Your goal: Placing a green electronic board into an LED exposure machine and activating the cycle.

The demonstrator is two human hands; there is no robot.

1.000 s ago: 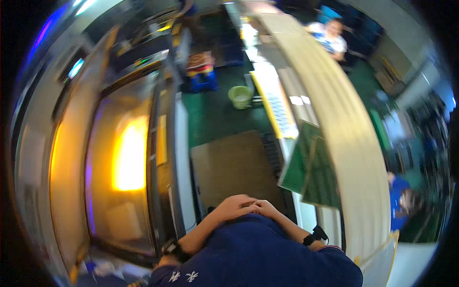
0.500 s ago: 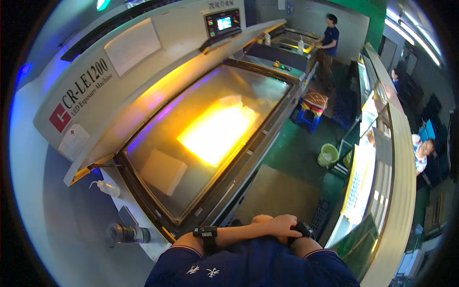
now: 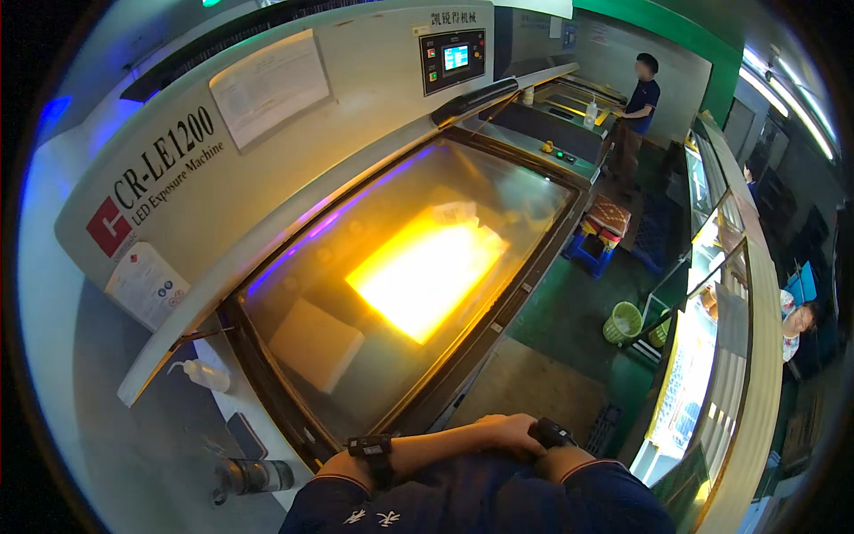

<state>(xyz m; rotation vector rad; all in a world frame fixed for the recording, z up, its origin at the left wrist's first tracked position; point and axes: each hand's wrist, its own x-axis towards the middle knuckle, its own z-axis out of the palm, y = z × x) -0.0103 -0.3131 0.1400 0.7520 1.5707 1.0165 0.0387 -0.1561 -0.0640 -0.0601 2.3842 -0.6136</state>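
Observation:
My left forearm crosses in front of my body, and my left hand (image 3: 513,433) lies against my right arm with its fingers bent, beside a black band (image 3: 553,433). Another black band (image 3: 369,449) circles my left arm. My right hand is hidden behind the crossed arms. Before me stands a large exposure machine with a glass bed (image 3: 400,383), where a rectangle glows bright yellow-white (image 3: 427,276). A pale square sheet (image 3: 316,345) shows at the glass's near-left part. Over the bed, the broad grey lid (image 3: 347,98) hangs partly raised, with a control screen (image 3: 455,58).
Left of the machine are a squeeze bottle (image 3: 206,375), a phone (image 3: 246,436) and a clear jar (image 3: 253,476). On the right stand a green basket (image 3: 623,322), a blue stool (image 3: 594,254) and a lit table (image 3: 689,383). A co-worker (image 3: 639,102) stands at the far machine.
The machine's lid has come lower over the glass bed, so less of its yellow-lit underside shows. My view has shifted slightly. My arms stay crossed.

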